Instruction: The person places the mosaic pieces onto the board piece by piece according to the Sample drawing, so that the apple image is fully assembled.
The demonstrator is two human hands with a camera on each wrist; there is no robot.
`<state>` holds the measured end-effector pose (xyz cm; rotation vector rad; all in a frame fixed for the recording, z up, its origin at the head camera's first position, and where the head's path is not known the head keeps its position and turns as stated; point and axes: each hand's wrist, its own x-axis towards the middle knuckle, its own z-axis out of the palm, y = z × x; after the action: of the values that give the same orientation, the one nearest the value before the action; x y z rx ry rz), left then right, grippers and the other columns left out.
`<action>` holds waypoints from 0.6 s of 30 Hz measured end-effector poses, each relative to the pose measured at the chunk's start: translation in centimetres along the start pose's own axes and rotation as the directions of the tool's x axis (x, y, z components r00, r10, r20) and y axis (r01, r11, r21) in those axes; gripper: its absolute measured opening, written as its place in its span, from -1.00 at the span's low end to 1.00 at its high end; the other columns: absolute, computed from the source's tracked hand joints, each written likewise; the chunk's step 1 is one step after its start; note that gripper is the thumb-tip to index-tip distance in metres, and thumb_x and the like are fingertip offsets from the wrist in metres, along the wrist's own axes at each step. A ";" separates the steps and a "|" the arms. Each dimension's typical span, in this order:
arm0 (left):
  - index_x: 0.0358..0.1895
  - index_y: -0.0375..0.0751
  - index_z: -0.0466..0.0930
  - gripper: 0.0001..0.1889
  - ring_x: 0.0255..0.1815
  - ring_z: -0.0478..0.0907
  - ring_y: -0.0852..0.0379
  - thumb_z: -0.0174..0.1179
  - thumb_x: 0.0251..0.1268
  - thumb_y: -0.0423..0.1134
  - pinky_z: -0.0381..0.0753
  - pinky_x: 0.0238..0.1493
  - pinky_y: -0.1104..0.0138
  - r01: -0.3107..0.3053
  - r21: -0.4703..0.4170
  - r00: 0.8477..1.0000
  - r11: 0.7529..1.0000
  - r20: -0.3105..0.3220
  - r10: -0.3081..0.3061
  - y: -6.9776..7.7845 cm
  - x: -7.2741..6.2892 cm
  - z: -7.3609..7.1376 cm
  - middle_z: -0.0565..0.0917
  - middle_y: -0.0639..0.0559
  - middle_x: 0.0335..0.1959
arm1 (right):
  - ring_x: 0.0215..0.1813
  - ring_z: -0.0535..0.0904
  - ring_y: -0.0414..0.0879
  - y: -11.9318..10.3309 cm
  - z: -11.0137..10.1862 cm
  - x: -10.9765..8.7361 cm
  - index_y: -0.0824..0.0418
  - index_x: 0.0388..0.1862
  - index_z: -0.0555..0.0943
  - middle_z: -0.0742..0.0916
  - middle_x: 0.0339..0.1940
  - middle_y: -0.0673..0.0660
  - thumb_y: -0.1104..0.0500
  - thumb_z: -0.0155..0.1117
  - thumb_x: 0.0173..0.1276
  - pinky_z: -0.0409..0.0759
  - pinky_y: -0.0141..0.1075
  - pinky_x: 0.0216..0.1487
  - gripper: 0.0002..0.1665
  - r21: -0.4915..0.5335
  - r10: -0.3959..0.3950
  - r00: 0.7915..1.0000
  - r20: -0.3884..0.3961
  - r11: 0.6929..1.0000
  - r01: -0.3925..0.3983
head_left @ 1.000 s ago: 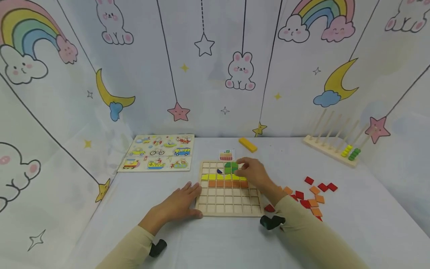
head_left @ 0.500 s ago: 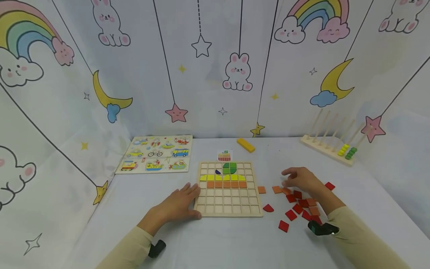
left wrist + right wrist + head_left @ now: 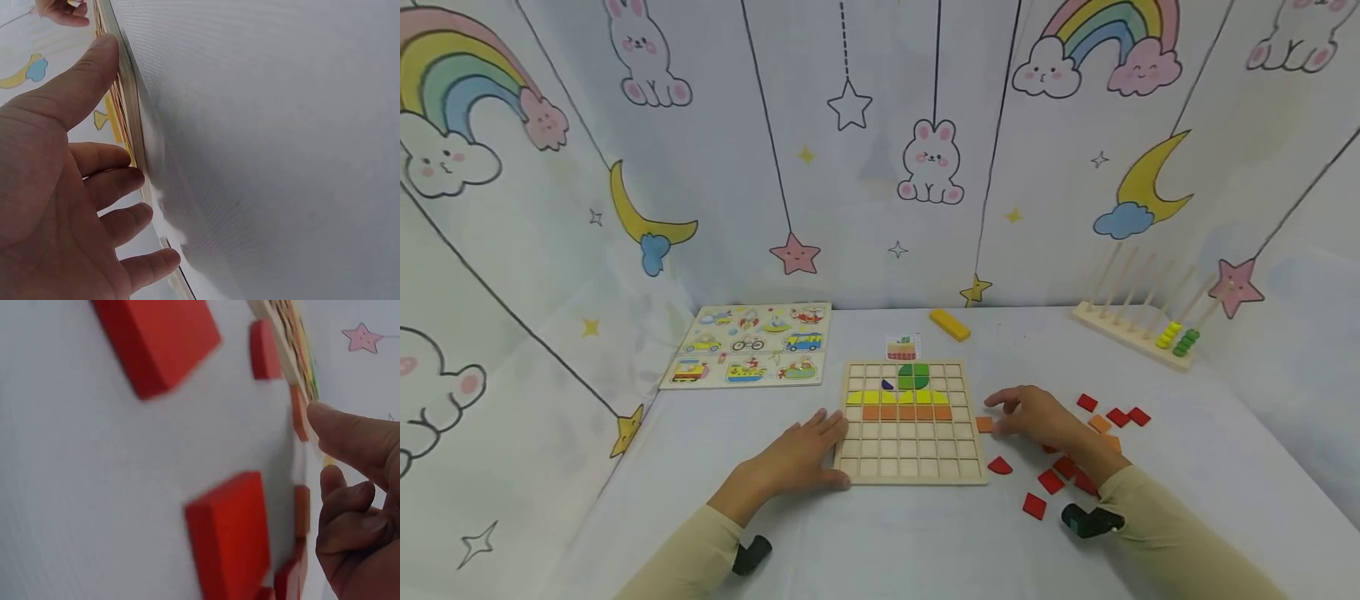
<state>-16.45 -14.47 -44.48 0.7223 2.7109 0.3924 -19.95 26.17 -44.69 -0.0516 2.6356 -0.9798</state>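
The board (image 3: 910,471), with its grid of cells, is laid flat on the bench (image 3: 940,542). Its left edge is touched by the left hand (image 3: 808,454), whose fingers are spread and gently bent; nothing is gripped. The right hand (image 3: 1037,421) is held low beyond the board's right edge, with thumb and forefinger kept apart, the other fingers more curled and nothing held. An orange tile (image 3: 983,425) is seen just beside that edge, near the thumb; whether it is touched cannot be told.

In the board, green pieces (image 3: 913,377) are set near the far edge, with a blue piece (image 3: 887,384) to their left. Below them, a yellow row (image 3: 889,397) is placed directly above an orange row (image 3: 906,412).

A rounded red piece (image 3: 999,466) is found right of the board; red tiles (image 3: 1052,481) are scattered under and around the right forearm. Beyond the board are noted a picture card (image 3: 902,347) and a yellow block (image 3: 950,325). A puzzle (image 3: 748,342) is placed far left, a bead rack (image 3: 1135,333) far right
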 end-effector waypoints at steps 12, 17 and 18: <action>0.57 -0.17 0.25 -0.05 0.66 0.05 -0.14 0.39 0.21 0.22 0.18 0.52 -0.21 0.000 0.021 1.000 1.000 -0.007 0.000 -0.1 0.0 0.1 0.23 -0.06 0.61 | -0.03 0.52 0.01 -0.5 1.9 0.1 0.09 -0.12 0.65 0.64 -0.06 0.07 0.22 0.49 0.24 0.63 -0.11 -0.02 -0.74 -0.034 -0.102 0.993 -0.052 0.994 0.100; 0.58 -0.17 0.24 -0.04 0.66 0.03 -0.15 0.39 0.21 0.21 0.17 0.53 -0.21 0.002 -0.001 1.000 1.000 0.002 -0.002 -0.1 -0.1 0.1 0.22 -0.06 0.62 | -0.15 0.52 -0.04 -0.2 1.8 0.3 0.10 -0.18 0.58 0.66 -0.20 0.05 0.16 0.41 0.36 0.57 -0.24 -0.20 -0.83 0.060 -0.140 0.988 -0.060 0.988 0.143; 0.58 -0.17 0.24 -0.04 0.66 0.03 -0.14 0.39 0.21 0.21 0.17 0.53 -0.21 0.003 -0.003 1.000 1.000 0.003 -0.003 -0.1 -0.1 0.1 0.22 -0.06 0.62 | -0.18 0.54 -0.03 -0.1 1.7 0.3 0.10 -0.16 0.57 0.67 -0.21 0.05 0.13 0.40 0.39 0.57 -0.25 -0.21 -0.83 0.095 -0.136 0.989 -0.058 0.985 0.141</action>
<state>-16.36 -14.56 -44.55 0.7170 2.7073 0.3946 -19.71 24.91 -45.93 -0.1920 2.6546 -1.1709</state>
